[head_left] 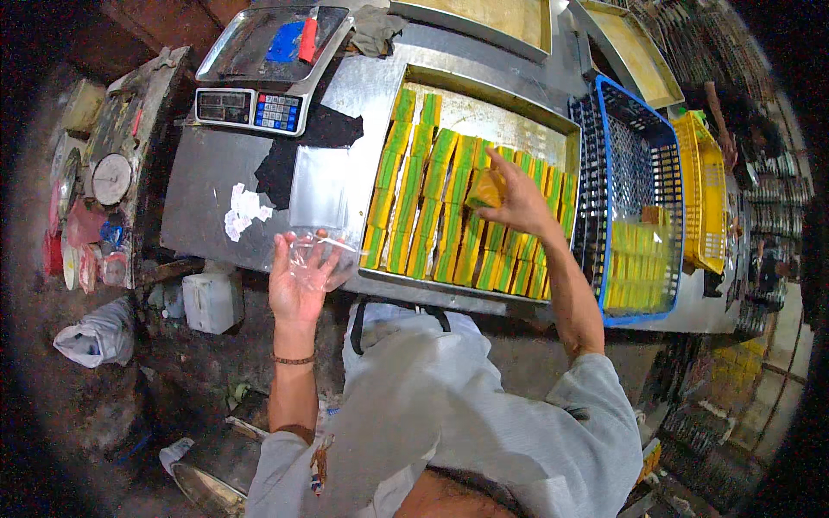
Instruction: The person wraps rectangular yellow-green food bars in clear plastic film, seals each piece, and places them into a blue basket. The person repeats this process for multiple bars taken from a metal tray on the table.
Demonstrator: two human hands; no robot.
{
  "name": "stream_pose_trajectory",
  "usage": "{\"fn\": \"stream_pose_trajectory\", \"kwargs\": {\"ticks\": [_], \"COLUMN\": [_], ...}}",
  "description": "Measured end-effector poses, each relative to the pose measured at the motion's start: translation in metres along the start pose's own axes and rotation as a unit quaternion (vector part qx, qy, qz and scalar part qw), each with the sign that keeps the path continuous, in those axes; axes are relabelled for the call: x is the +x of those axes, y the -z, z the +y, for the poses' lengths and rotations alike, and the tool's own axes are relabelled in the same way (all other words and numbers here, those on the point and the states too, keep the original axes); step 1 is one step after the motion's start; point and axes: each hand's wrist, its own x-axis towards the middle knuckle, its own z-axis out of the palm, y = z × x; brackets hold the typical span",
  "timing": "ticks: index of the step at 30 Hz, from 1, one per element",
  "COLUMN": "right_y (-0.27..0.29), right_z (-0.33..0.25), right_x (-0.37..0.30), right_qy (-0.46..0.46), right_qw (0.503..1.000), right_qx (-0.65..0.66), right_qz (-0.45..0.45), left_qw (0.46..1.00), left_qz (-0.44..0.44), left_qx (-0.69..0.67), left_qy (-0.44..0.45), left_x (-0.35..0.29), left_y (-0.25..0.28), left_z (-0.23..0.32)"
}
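My left hand holds a thin clear plastic bag at the table's front edge, its fingers partly seen through the film. Over the metal tray, my right hand pinches a green-and-yellow layered block between thumb and fingers. Below it, rows of similar blocks fill most of the tray; its far strip shows bare metal. A stack of flat clear bags lies left of the tray, just beyond my left hand.
Small white paper slips lie left of the bags. A digital scale stands at the far left. Right of the tray, a blue crate holds bagged blocks, with a yellow crate beyond. More trays lie at the back.
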Motion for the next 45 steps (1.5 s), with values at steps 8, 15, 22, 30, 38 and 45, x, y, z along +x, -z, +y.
{"fn": "stream_pose_trajectory", "kwargs": {"ticks": [8,15,22,30,38,45], "right_y": [-0.006,-0.034,-0.026,0.086,0.106,0.110], "right_z": [0.013,0.004,-0.007,-0.125,-0.133,-0.126], "right_x": [-0.067,-0.056,-0.053,-0.103,-0.123,-0.131], "right_qy": [-0.032,0.033,0.009,0.226,0.301,0.228], "right_qw": [0.989,0.987,0.992,0.856,0.890,0.899], "right_qx": [-0.039,-0.061,0.070,0.421,0.252,0.339], "right_qz": [0.136,0.143,0.103,0.199,0.232,0.158], "left_qw": [0.999,0.997,0.983,0.960,0.948,0.907], "left_qz": [-0.046,-0.067,-0.164,-0.262,-0.278,-0.360], "left_qx": [-0.009,-0.043,-0.088,-0.029,0.016,0.142], "left_qy": [0.028,0.017,0.004,-0.098,-0.152,-0.166], "left_x": [-0.004,0.009,0.001,-0.007,-0.019,-0.022], "left_y": [-0.007,-0.029,-0.085,-0.148,-0.202,-0.212], "left_z": [0.006,-0.015,-0.037,-0.068,-0.094,-0.087]}}
